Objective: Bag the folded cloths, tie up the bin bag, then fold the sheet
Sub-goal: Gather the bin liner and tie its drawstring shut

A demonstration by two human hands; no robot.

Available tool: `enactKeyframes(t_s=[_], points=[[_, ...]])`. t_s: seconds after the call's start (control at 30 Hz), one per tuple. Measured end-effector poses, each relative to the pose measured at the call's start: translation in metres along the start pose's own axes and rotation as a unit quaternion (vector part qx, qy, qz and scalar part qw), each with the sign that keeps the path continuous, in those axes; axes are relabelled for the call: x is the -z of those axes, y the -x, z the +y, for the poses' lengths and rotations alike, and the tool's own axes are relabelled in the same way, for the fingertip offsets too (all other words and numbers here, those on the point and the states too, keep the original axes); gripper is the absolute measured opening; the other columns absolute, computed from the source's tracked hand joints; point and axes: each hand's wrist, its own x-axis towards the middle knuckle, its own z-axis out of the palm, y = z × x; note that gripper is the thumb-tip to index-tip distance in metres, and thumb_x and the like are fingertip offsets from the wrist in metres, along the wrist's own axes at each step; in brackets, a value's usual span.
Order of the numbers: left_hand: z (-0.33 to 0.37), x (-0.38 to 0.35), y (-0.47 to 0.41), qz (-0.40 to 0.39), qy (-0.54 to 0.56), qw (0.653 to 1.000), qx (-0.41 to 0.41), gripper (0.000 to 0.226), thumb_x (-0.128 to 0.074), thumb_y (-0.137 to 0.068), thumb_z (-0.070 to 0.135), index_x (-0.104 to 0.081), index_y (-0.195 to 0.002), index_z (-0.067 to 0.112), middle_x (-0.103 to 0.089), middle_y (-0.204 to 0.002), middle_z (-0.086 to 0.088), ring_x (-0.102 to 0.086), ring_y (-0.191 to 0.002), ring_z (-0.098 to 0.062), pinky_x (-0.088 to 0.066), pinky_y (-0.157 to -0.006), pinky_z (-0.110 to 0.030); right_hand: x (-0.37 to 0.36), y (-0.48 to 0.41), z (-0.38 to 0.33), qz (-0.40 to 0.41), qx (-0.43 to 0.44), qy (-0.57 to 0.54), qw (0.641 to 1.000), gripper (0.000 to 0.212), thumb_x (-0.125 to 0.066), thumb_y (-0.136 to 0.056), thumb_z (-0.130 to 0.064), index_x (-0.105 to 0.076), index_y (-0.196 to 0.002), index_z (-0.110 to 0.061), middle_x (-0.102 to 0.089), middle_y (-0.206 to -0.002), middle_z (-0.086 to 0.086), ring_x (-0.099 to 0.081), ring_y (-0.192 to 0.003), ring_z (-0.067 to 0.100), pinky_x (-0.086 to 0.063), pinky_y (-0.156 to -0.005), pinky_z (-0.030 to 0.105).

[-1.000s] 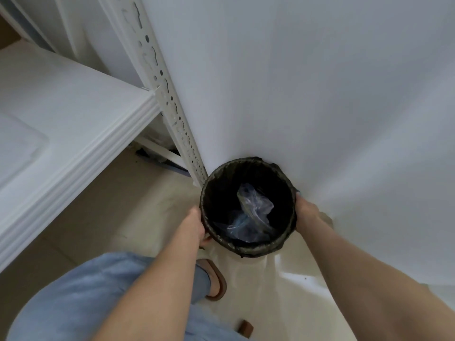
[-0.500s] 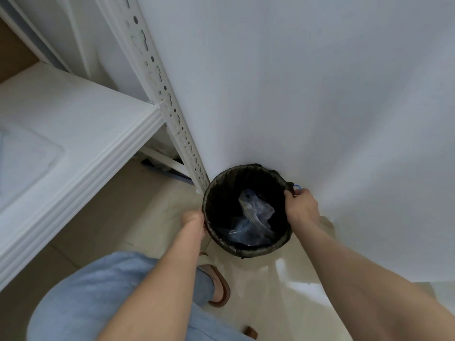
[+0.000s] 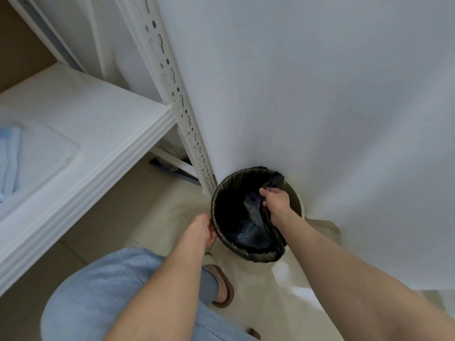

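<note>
Bin-side, tie-up stage: your right hand [image 3: 277,201] pinches a bunch of the black bin bag [image 3: 268,252] just inside the bin's far-right rim, fingers curled tight on the film. The bag is off the rim on that side, w/ the bin [image 3: 299,200] showing its pale wall there. Your left hand [image 3: 200,230] grips the bag-covered rim at the bin's near-left, fingers curled round it. The rest of the bag sits in the bin, hem turned over the rim; crumpled clear plastic [image 3: 251,232] lies at the bottom.

Handling, as judged: thin, soft, slick film, near weightless w/ that load, apt to tear if yanked. Take it by the turned-over hem, peel round the rim, gather to a neck.

Room: wall [image 3: 320,94] right behind the bin, shelf upright [image 3: 187,124] just beside its far-left edge, so no slack that way. Open floor lies on the bin's near side, apart from your sandal [image 3: 224,286]. Lift up and toward you. A blue cloth [image 3: 9,156] sits well left of the bin, on the shelf [image 3: 86,114].
</note>
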Motion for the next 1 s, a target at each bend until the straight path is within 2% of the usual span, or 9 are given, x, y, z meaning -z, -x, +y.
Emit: enactKeyframes(t_s=[0.17, 0.3, 0.4, 0.43, 0.5, 0.63, 0.77, 0.9, 1.0], points=[[0.006, -0.004, -0.005, 0.038, 0.011, 0.999, -0.02, 0.039, -0.036, -0.097, 0.008, -0.044, -0.06, 0.011, -0.039, -0.026, 0.002, -0.038, -0.037, -0.012, -0.026, -0.03, -0.004, -0.004, -0.002, 0.003, 0.045, -0.015, 0.024, 0.999, 0.051, -0.067, -0.088, -0.012, -0.047, -0.133, 0.003, -0.052, -0.07, 0.004, -0.048, -0.06, 0.012, -0.043, -0.064, 0.028], [0.011, -0.007, 0.011, 0.022, -0.026, 0.999, -0.019, 0.039, -0.038, -0.097, 0.007, -0.044, -0.058, 0.012, -0.038, -0.023, 0.004, -0.036, -0.017, -0.006, -0.025, -0.025, -0.006, -0.004, -0.005, 0.003, 0.036, -0.035, 0.069, 0.996, 0.036, -0.063, -0.09, -0.01, -0.056, -0.122, 0.005, -0.064, -0.095, 0.015, -0.054, -0.079, 0.023, -0.044, -0.076, 0.031], [0.012, -0.014, 0.025, -0.007, -0.045, 0.999, -0.018, 0.034, -0.04, -0.099, 0.016, -0.05, -0.068, 0.024, -0.04, -0.025, 0.003, -0.05, -0.038, -0.01, -0.044, -0.032, -0.011, -0.004, -0.008, 0.005, 0.042, -0.034, 0.089, 0.995, 0.035, -0.062, -0.09, -0.009, -0.057, -0.122, 0.004, -0.058, -0.098, 0.014, -0.053, -0.087, 0.026, -0.042, -0.076, 0.031], [0.013, -0.014, 0.027, -0.008, -0.037, 0.999, -0.019, 0.027, -0.041, -0.1, 0.019, -0.053, -0.076, 0.026, -0.041, -0.025, 0.003, -0.049, -0.037, -0.011, -0.04, -0.03, -0.01, -0.004, -0.009, 0.006, 0.046, -0.033, 0.094, 0.994, 0.035, -0.062, -0.089, -0.009, -0.057, -0.121, 0.004, -0.057, -0.097, 0.013, -0.053, -0.088, 0.027, -0.043, -0.076, 0.031], [0.015, -0.01, 0.028, -0.009, 0.011, 1.0, -0.005, 0.031, -0.047, -0.098, 0.024, -0.051, -0.068, 0.027, -0.042, -0.025, 0.004, -0.042, -0.024, -0.008, -0.028, -0.025, -0.011, -0.004, -0.013, 0.009, 0.052, -0.031, 0.098, 0.993, 0.035, -0.063, -0.089, -0.01, -0.058, -0.12, 0.003, -0.06, -0.1, 0.016, -0.055, -0.088, 0.028, -0.045, -0.076, 0.032], [0.015, -0.009, 0.019, -0.008, 0.045, 0.999, 0.026, 0.038, -0.053, -0.094, 0.029, -0.051, -0.057, 0.018, -0.047, -0.029, 0.007, -0.045, -0.03, -0.008, -0.025, -0.047, -0.02, -0.008, -0.016, 0.012, 0.051, -0.027, 0.081, 0.995, 0.037, -0.065, -0.088, -0.016, -0.059, -0.119, 0.002, -0.064, -0.107, 0.017, -0.06, -0.095, 0.032, -0.052, -0.086, 0.037], [0.018, -0.014, 0.021, -0.05, 0.061, 0.996, 0.029, 0.036, -0.051, -0.095, 0.025, -0.051, -0.061, 0.013, -0.051, -0.031, 0.002, -0.051, -0.025, -0.013, -0.033, -0.027, -0.013, -0.011, -0.016, 0.014, 0.056, -0.009, 0.099, 0.993, 0.031, -0.065, -0.088, -0.024, -0.059, -0.109, -0.003, -0.062, -0.103, 0.014, -0.057, -0.083, 0.026, -0.049, -0.078, 0.033], [0.022, -0.019, 0.024, -0.081, 0.096, 0.992, 0.027, 0.028, -0.051, -0.096, 0.034, -0.061, -0.083, 0.011, -0.065, -0.056, -0.002, -0.058, -0.062, -0.018, -0.045, -0.048, -0.03, -0.013, -0.018, 0.012, 0.063, 0.01, 0.123, 0.99, 0.023, -0.062, -0.088, -0.025, -0.058, -0.099, -0.005, -0.058, -0.089, 0.009, -0.052, -0.067, 0.019, -0.045, -0.067, 0.03], [0.028, -0.018, 0.016, -0.087, 0.104, 0.99, 0.037, 0.03, -0.05, -0.098, 0.029, -0.06, -0.077, 0.01, -0.066, -0.051, -0.002, -0.056, -0.067, -0.016, -0.049, -0.052, -0.031, -0.017, -0.019, 0.011, 0.069, 0.023, 0.129, 0.989, 0.015, -0.061, -0.087, -0.021, -0.058, -0.094, -0.009, -0.061, -0.093, 0.01, -0.057, -0.08, 0.024, -0.047, -0.074, 0.032]])
